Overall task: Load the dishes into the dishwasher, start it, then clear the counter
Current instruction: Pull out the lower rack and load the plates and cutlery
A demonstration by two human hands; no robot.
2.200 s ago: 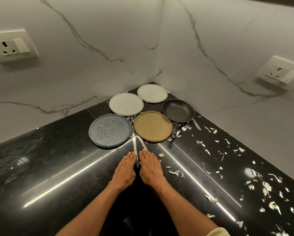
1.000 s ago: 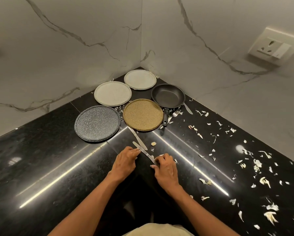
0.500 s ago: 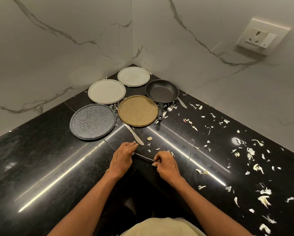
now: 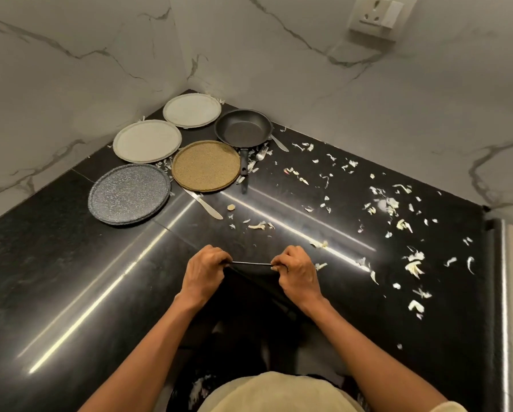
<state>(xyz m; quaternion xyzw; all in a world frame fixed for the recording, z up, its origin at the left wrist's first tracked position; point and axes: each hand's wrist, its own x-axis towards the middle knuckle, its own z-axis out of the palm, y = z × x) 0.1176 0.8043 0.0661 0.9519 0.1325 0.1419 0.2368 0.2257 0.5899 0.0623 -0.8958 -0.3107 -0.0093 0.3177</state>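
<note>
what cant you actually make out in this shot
- Knife, head view: both ends hidden inside the left hand and right hand.
- Fork: mostly under the frying pan and scraps.
- Dishwasher: outside the frame.

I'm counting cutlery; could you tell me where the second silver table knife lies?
The silver table knife lies on the black counter, its blade tucked under the tan round plate, right of the speckled grey plate.

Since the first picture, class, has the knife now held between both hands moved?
Yes. The knife has come away from the tan plate toward the person, held by left hand and right hand.
</note>
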